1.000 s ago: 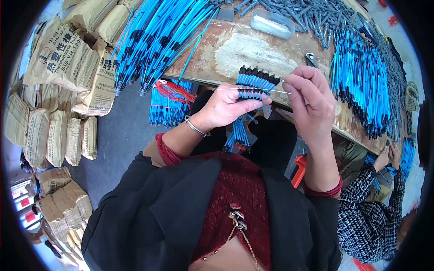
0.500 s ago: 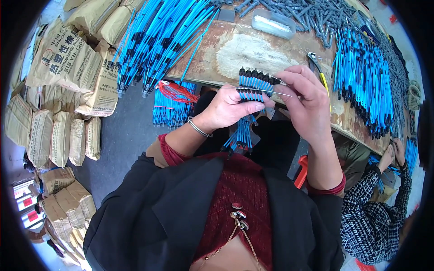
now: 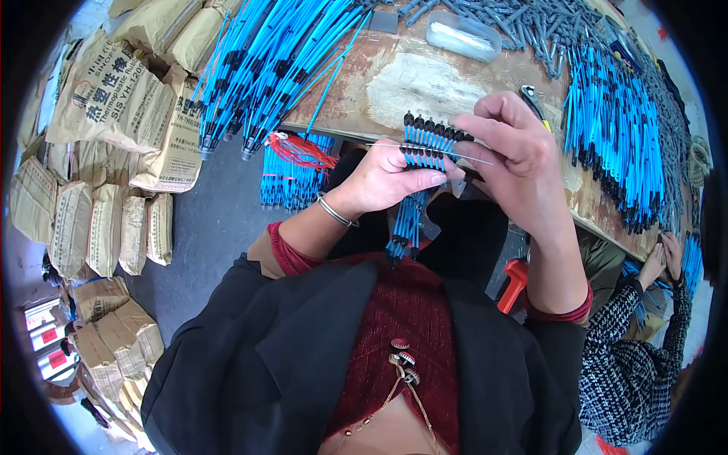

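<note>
My left hand [image 3: 373, 180] grips a row of thin blue rods [image 3: 428, 139] with black caps, fanned side by side over the fingers, thumb pressed across them. Their lower ends hang in a bunch [image 3: 407, 220] below the hand. A thin, pale, straight strip or wire [image 3: 474, 158] runs crosswise along the row and sticks out to the right. My right hand [image 3: 523, 155] has its fingers closed at the right end of the row, by the last black cap. What its fingertips pinch is hidden behind them.
A worn wooden table [image 3: 356, 98] carries blue rods [image 3: 265, 72], more rods [image 3: 614, 140], grey plastic plugs [image 3: 523, 34], a clear tray [image 3: 462, 38] and pliers [image 3: 531, 97]. Paper sacks [image 3: 106, 106] stack at left. An orange-handled tool [image 3: 513, 287] lies low right, near a co-worker's hands [image 3: 661, 258].
The right hand has shifted slightly right, its fingers more curled at the row's end. The bunch hanging below the left hand has swung a little. The row stays in the left hand.
</note>
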Available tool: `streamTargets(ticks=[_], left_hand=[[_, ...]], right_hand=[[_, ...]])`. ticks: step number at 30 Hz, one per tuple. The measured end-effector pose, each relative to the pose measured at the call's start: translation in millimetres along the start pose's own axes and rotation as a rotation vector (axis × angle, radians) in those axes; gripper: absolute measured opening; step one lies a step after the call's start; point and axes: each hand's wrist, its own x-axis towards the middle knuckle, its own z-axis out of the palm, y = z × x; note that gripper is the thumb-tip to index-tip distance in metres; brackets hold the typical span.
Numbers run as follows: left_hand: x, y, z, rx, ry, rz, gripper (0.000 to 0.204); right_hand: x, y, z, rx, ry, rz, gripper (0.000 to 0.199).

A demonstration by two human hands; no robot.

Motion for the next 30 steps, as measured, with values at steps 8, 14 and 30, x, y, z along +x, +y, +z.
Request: streamTargets(ticks=[8,14,30], left_hand=[[-0.9,4.6,-1.2,0.117,-0.034,0.033,0.015],[-2.2,7.8,1.3,0.061,-0.017,-0.02,0.015],[-4.3,2.8,4.5,0.044,0.012,-0.003,0.014]], right_hand=[[5.7,-9.4,0.7,-0.075,-0.021,-0.053,0.036],[3.6,-7.0,7.3,-0.082,0.007,-0.029,0.031],[8.2,-4.6,17.8,-0.045,0.051,-0.047,0.022]])
